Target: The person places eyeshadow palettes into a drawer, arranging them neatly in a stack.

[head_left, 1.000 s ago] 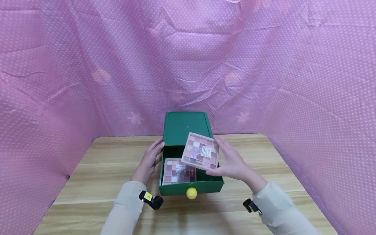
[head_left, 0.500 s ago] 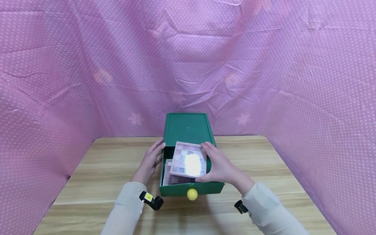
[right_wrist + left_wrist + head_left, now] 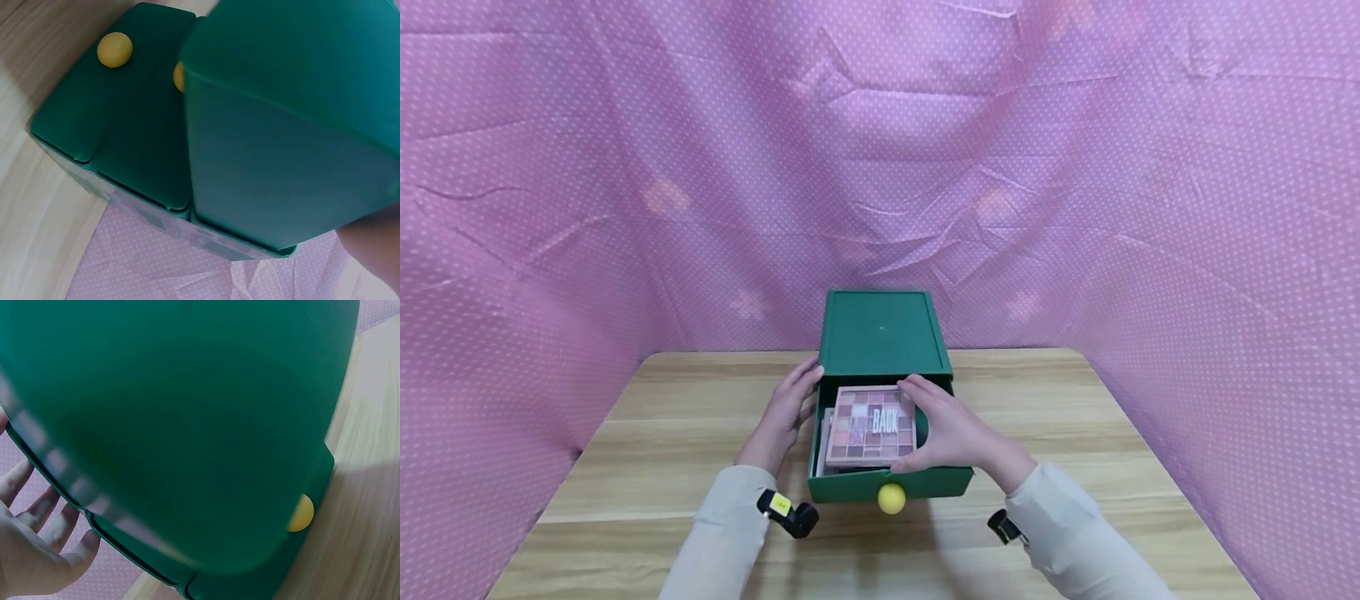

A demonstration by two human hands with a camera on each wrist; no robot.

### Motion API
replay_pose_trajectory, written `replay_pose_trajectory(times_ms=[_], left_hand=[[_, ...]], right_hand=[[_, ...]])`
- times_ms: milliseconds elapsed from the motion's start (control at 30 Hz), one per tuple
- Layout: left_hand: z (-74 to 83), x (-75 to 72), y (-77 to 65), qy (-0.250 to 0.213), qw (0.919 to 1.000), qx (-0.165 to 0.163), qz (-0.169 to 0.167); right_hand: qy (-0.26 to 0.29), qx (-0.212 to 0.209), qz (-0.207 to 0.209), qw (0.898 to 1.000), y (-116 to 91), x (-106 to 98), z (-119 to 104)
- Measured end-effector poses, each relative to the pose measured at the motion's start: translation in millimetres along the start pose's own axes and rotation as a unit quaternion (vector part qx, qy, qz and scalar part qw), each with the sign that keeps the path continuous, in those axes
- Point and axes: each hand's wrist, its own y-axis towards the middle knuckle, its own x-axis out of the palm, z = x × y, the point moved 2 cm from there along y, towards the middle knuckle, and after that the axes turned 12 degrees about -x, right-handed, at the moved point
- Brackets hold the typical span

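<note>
A green drawer cabinet (image 3: 883,333) stands on the table with its top drawer (image 3: 936,483) pulled out, a yellow knob (image 3: 891,498) on the front. Inside the drawer, my right hand (image 3: 951,429) pinches a pinkish eyeshadow palette (image 3: 872,425) by its right side, thumb near, fingers far. Beneath it at the left, another palette (image 3: 823,442) is mostly covered. Against the cabinet's left side rests my left hand (image 3: 786,412). In the left wrist view, the left hand's straight fingers (image 3: 59,528) touch the cabinet's edge. The right wrist view hides the held palette behind the drawer.
Lower drawers (image 3: 144,137) with yellow knobs (image 3: 115,50) are closed below the pulled-out one in the right wrist view. The wooden table (image 3: 700,433) extends on both sides. Pink dotted cloth (image 3: 880,167) hangs behind and at the sides.
My right hand has moved left and down, bringing the palette from above the drawer's right part into the drawer, over the other palette. The left hand stays at the cabinet's side.
</note>
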Motion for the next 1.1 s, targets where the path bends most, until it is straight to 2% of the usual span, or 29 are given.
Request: replay_pose_trajectory(times_ms=[333,567,733,900,1100], left_hand=[[-2.0,-3.5,1.3,-0.001,1.0,0.002,-0.005],[-2.0,-3.8,2.5,0.004,1.0,-0.001,-0.008],[-1.2,-3.5,2.5,0.002,1.0,0.002,-0.009],[-0.5,-3.4,2.7,-0.006,0.9999,0.004,-0.009],[0.8,-3.1,3.8,-0.006,0.9999,0.0,-0.01]], right_hand=[[0.044,0.029,-0.045,0.998,2,5,2],[0.087,0.017,-0.045,0.995,-1,7,-1],[0.112,0.0,-0.01,0.994,-4,3,-12],[0.14,-0.025,0.045,0.989,-14,-1,-20],[0.139,-0.099,0.14,0.975,-34,0,-29]])
